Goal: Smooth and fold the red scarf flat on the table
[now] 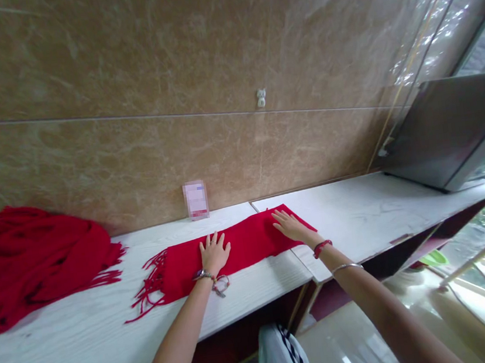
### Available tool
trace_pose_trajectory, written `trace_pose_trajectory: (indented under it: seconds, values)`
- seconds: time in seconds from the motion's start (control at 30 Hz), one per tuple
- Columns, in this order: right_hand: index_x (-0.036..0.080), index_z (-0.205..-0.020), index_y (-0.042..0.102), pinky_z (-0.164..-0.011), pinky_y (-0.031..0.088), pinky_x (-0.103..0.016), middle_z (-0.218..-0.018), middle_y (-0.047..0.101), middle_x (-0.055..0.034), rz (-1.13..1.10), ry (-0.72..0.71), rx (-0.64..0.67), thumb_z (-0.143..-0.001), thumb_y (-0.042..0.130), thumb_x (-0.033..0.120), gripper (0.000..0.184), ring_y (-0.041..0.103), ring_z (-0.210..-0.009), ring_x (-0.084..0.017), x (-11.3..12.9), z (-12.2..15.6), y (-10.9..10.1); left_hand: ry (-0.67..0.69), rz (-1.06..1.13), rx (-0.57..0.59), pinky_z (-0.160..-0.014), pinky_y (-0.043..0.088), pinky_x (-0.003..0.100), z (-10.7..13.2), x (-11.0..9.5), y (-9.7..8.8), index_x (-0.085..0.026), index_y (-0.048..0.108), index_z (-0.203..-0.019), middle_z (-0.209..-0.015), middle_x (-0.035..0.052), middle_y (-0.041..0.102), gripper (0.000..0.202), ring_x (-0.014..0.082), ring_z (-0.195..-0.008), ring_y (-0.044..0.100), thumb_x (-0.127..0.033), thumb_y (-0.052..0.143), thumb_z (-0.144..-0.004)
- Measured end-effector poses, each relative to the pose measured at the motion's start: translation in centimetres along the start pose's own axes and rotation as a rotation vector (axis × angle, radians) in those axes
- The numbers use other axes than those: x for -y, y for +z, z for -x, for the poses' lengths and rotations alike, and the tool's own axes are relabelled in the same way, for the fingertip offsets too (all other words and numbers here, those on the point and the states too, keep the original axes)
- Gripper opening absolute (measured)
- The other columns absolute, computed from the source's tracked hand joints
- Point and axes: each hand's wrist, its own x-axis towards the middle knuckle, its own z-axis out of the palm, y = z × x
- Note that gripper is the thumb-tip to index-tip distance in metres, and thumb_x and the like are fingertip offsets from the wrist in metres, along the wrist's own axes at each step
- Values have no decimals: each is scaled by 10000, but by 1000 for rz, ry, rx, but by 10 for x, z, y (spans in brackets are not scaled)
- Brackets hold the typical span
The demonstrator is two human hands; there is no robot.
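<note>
A red scarf (245,244) with a fringed end lies flat and folded into a long strip on the white wooden counter (89,336). My left hand (214,253) rests flat on its middle, fingers spread. My right hand (290,226) presses flat on the scarf's right end, fingers stretched out. Both wrists wear bracelets. Neither hand holds anything.
A heap of red scarves (26,261) lies at the counter's left end against the tiled wall. A small blurred card (196,199) leans on the wall behind the scarf. A grey flat box-like object (449,132) sits at the right end. A small hook (261,98) is on the wall.
</note>
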Motion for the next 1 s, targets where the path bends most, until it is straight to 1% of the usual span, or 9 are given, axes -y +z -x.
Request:
trace_pose_trajectory:
  seconds: [0.13,0.23,0.37,0.53,0.67,0.73,0.8,0.9,1.0]
  values:
    - [191,-1390,268,-1013,292,-493,-1451,260,-99,-63,-172,45,-932,255,377,495,208,-1326,-249,40,-23,3,-4,-3,-11,-1026,200,514,1,0,0,-256,397,-1326,-1438,31,300,494,279,-1304,245,-448,281,-886]
    - [204,-1352,348,-982,321,-520,-1431,302,-105,-21,-202,92,-937,250,332,446,261,-1307,-246,44,-29,10,-10,3,-23,-1029,205,503,2,-1,-1,-260,408,-1319,-1431,25,317,484,273,-1301,255,-440,290,-885]
    - [213,-1283,452,-946,324,-586,-1404,349,-117,48,-194,64,-926,268,245,403,277,-1298,-273,18,-28,21,-7,7,-14,-1037,205,481,3,-1,-1,-276,413,-1314,-1421,11,335,471,254,-1304,255,-432,291,-887]
    - [191,-1261,475,-953,326,-573,-1400,351,-135,31,36,120,-915,302,238,389,277,-1297,-281,-24,-25,25,-2,4,-13,-1038,206,478,5,-2,-4,-282,404,-1318,-1432,1,314,467,244,-1305,254,-427,272,-894]
    - [140,-1266,458,-894,336,-631,-1374,364,-204,35,153,104,-930,237,270,423,295,-1280,-329,-34,-25,20,-10,12,-3,-1040,201,484,6,-2,-4,-280,400,-1321,-1432,3,315,473,247,-1309,243,-429,274,-891]
    - [105,-1296,417,-933,293,-625,-1388,328,-223,39,168,39,-928,247,293,447,252,-1298,-334,-24,-27,15,-16,16,-6,-1042,196,487,5,-2,-3,-281,401,-1321,-1429,2,320,475,246,-1310,240,-431,279,-887]
    - [87,-1341,348,-994,258,-565,-1418,276,-212,17,117,-33,-925,262,327,488,197,-1321,-307,-3,-30,10,-16,20,-15,-1041,199,488,5,-1,-2,-278,406,-1319,-1424,1,329,478,246,-1307,249,-435,283,-885]
    - [171,-1391,272,-1018,263,-511,-1451,243,-131,-87,-100,-43,-924,253,391,516,164,-1336,-266,37,-30,8,-11,15,-34,-1036,209,485,5,-2,-2,-275,420,-1310,-1420,4,337,470,248,-1298,268,-426,293,-883]
    - [258,-1377,303,-1015,254,-521,-1448,270,-73,-132,-276,22,-925,243,413,481,178,-1335,-248,63,-26,12,-16,-1,-32,-1037,210,478,6,-2,-4,-278,419,-1310,-1423,6,331,463,246,-1296,272,-414,306,-882]
